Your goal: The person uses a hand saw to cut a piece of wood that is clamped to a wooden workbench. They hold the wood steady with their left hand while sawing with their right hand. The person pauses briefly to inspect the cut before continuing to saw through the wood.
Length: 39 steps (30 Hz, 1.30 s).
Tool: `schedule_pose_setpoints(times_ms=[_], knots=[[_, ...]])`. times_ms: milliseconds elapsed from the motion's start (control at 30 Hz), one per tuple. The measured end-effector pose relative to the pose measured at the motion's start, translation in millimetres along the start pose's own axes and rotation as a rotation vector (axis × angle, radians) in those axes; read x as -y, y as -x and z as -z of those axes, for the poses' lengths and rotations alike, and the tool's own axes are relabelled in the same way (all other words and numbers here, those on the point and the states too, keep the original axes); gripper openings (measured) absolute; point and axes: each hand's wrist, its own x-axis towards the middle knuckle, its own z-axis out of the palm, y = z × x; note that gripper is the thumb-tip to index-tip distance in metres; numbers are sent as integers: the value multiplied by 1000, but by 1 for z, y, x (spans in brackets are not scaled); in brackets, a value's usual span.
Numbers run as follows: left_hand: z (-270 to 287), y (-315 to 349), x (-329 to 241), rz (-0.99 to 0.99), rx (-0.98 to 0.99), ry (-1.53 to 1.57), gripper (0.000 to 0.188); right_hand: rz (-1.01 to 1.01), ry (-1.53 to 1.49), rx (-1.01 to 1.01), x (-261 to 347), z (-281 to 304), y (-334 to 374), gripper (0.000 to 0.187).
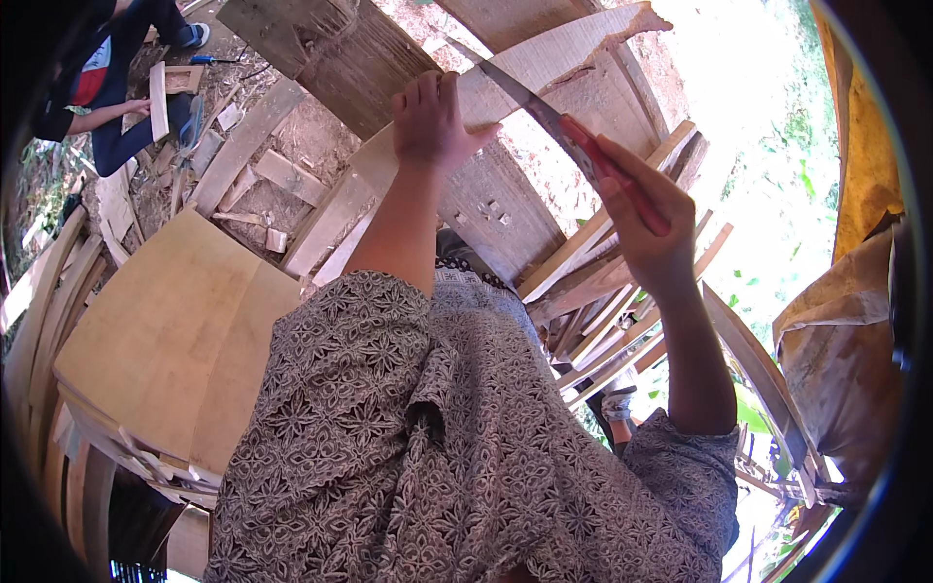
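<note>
A pale wooden board (573, 58) with one rough, bark-edged end lies across wider planks in front of me. My left hand (434, 121) grips it, fingers over the far side and thumb stretched to the right. In my right hand (646, 209) is a hand saw (505, 84), fingers closed round its red handle. The saw's blade slants across the board just right of my left hand, its tip past the far edge. How deep the blade sits in the wood I cannot tell.
Wider planks (389, 68) support the board. A smooth wooden panel (175, 321) stands at my left. Offcuts (292, 178) litter the ground. At the far left a person (107, 87) sits holding a wood strip. Long strips (622, 340) lie to the right, near a yellow-brown sheet (846, 311).
</note>
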Motion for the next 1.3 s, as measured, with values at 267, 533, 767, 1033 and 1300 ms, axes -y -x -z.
schedule_pose_setpoints(times_ms=[267,533,767,1033,1300], knots=[[-9,4,-5,-13,-72,-30,86,270,-259,53,-152,6,27,45],[-33,5,2,-22,-82,-94,85,153,-151,-33,-206,-16,59,48],[-20,10,1,-37,-91,-76,88,217,-144,91,-128,56,110,52],[-19,11,7,-67,-163,-5,87,165,86,160,-32,72,83,51],[-20,-1,-6,-98,-213,94,84,281,31,-72,-77,-79,-125,36]])
